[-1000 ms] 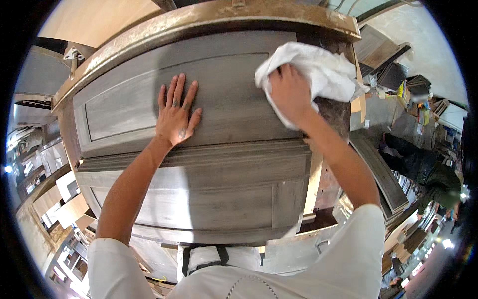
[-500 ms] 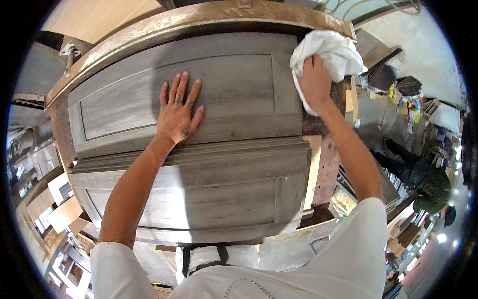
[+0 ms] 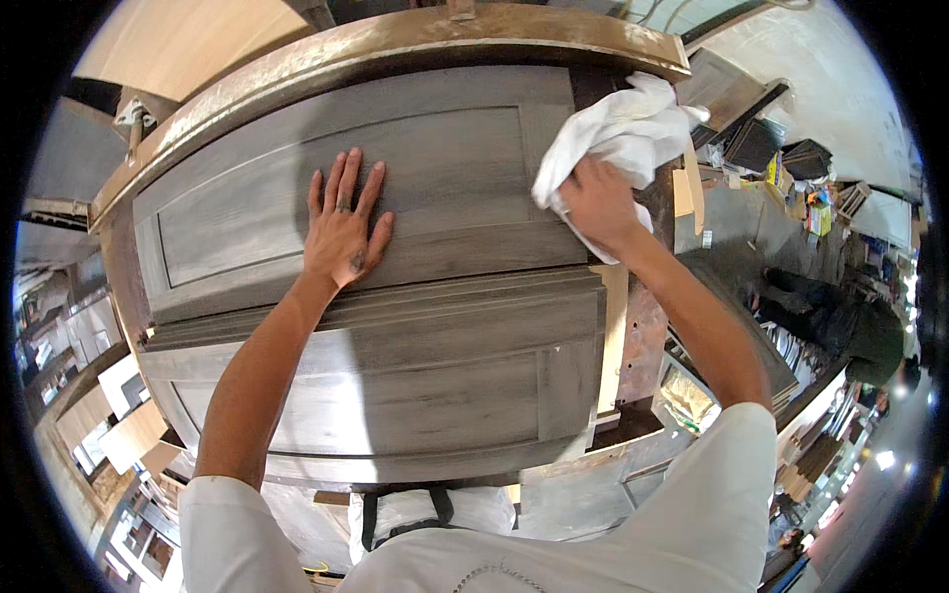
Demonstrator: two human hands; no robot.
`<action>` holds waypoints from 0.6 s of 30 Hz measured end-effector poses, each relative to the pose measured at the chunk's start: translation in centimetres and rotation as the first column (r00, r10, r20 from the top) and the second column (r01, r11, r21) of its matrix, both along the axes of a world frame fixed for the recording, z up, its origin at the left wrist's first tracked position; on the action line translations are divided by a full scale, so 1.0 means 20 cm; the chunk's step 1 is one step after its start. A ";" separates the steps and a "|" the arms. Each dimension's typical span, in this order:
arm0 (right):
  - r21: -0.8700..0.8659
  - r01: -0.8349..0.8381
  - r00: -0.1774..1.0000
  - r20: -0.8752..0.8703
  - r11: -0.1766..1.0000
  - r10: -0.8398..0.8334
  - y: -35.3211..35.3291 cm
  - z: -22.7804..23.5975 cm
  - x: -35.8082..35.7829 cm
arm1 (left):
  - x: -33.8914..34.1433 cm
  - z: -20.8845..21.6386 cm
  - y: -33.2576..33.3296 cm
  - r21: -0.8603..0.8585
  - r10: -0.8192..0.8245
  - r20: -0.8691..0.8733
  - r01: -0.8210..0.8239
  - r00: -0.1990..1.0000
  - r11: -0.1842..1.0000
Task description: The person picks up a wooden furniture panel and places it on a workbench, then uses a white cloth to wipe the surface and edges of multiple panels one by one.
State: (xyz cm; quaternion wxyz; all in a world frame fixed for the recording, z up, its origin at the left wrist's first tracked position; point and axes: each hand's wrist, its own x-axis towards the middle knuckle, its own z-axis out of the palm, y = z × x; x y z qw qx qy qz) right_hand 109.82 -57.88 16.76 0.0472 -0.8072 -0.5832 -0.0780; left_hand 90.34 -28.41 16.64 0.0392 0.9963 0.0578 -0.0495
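Item: grey-stained wooden door panel (image 3: 395, 227), lying flat on a workbench (image 3: 395, 49) with a worn brown far edge; a second panel of the same finish (image 3: 395, 385) is lying just nearer the person, touching or nearly touching the first along its long side. Left hand (image 3: 341, 232): resting open and flat, fingers spread, on the recessed centre field of the far panel, near its middle, a ring showing on one finger. Right hand (image 3: 598, 203): closed around a bunched white cloth (image 3: 618, 133), pressing it at the far panel's right-hand end, where the frame meets a darker brown strip; whether the cloth is touching the panel face or only its end edge is hard to tell, since the fisheye is bending that corner. Handling note, as a judgement: the wiping is going best with strokes running along the grain, the flat hand bearing down so the far panel is not sliding, and the cloth kept folded to a clean face so that residue is not being dragged back; the grooves round the recessed field likely want a fingertip behind the cloth. To the right of the far panel, well apart: cluttered shelves and another person in dark clothing (image 3: 850, 326).
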 end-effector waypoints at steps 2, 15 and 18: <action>0.070 -0.166 0.986 0.022 0.984 0.165 0.06 -0.01 -0.03 | -0.01 0.00 0.00 -0.006 0.002 0.009 -0.002 1.000 1.000; 0.271 0.223 0.960 -0.227 0.937 -0.163 0.34 -0.09 -0.07 | -0.03 -0.05 0.02 0.026 -0.024 0.074 0.022 0.997 0.999; 0.201 0.380 0.923 -0.147 0.903 -0.356 0.16 -0.05 0.03 | -0.01 -0.05 0.01 0.004 -0.040 0.085 0.040 0.996 0.999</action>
